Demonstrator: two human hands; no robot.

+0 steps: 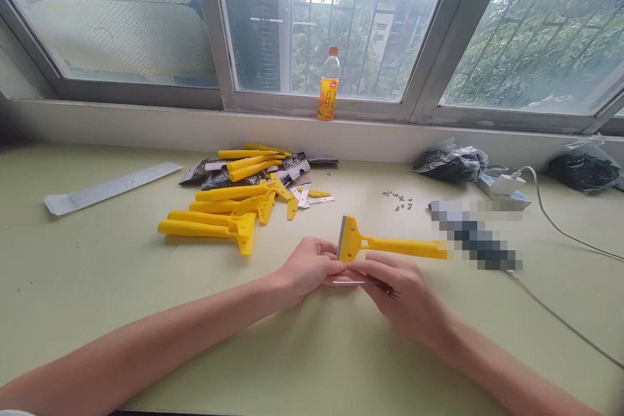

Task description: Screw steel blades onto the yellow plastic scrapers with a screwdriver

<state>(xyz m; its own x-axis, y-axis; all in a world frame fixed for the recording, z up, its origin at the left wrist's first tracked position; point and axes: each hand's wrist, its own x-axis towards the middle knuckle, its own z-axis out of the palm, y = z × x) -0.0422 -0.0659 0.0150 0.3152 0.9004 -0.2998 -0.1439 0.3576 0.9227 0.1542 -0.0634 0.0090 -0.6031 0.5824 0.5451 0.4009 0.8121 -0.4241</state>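
A yellow scraper (400, 247) with a grey blade edge points its handle to the right, its head at my fingertips. My left hand (309, 268) is closed on the lower edge of the scraper's head, thumb towards the right. Beside it my right hand (402, 283) has its fingers bent, the fingertips meeting my left hand under the head. A thin, pale, flat strip (348, 283) shows below the head, between the hands; its right end runs under the fingers of my right hand. Small dark parts near those fingers are too small to make out.
Several yellow scraper handles (199, 227) lie at the left, with black packets (238, 179) and white strips (303, 196) behind. Small screws (400, 197) are scattered beyond the scraper. A bottle (328, 88) stands by the window. Bagged black items (451, 162) and a cable (560, 315) lie right.
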